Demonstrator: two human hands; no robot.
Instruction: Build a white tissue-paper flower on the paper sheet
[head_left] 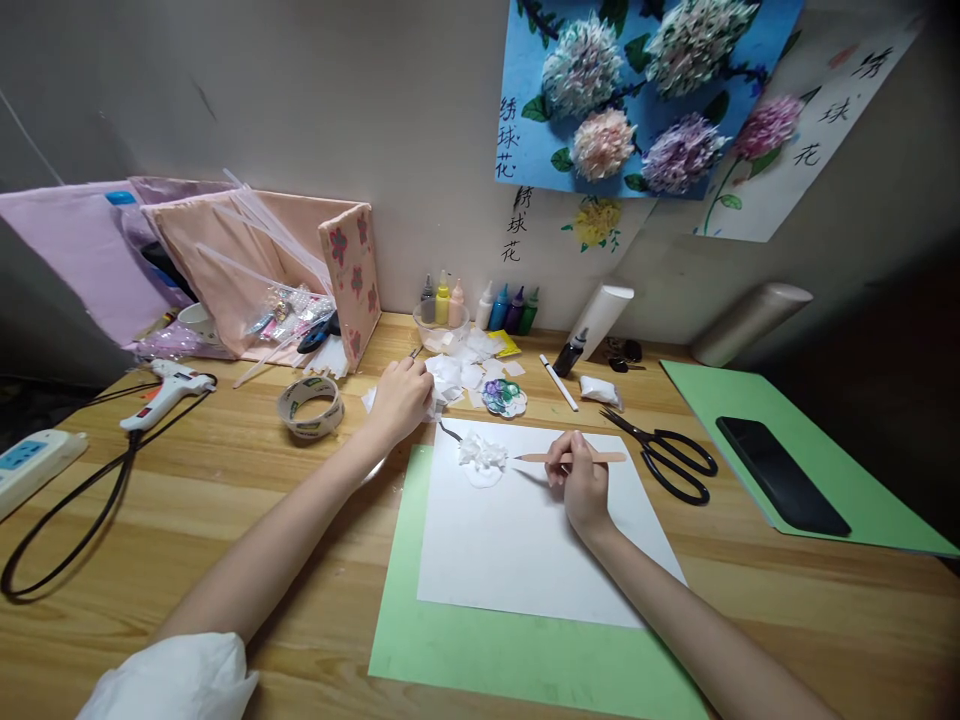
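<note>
My right hand grips a wooden pencil, held nearly level above the white paper. The pencil's dark tip points left at a cluster of crumpled white tissue on the sheet. Below the cluster shows a wet white patch, and a dark painted stem runs to its upper left. My left hand is at the pile of white tissue squares, its fingers bent together. Whatever they hold, if anything, is hidden; a small dark tip shows just beyond them.
Paint bottles stand behind a clear bowl. A paint-stained palette, white pen, scissors and phone lie rightward. Leftward are a tape roll, glue gun with looping cord, and pink box.
</note>
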